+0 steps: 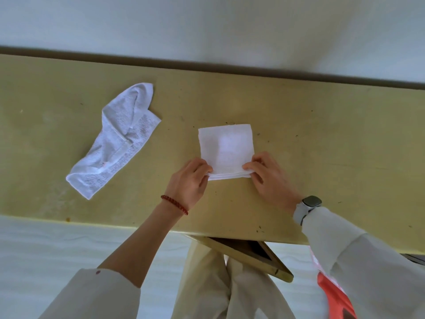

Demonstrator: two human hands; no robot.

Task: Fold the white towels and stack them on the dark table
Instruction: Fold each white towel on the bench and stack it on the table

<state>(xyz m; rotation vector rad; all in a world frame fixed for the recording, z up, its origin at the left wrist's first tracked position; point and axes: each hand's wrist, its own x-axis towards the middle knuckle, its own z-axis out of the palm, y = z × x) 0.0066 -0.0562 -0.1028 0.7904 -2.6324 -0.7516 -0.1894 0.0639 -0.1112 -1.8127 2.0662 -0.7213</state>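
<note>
The folded towel (226,149) lay on the table (322,139), between both hands. The left hand (188,180) pinched its near left corner, the right hand (268,178) its near right corner. A crumpled towel (115,139) lay well left of the left hand.
</note>
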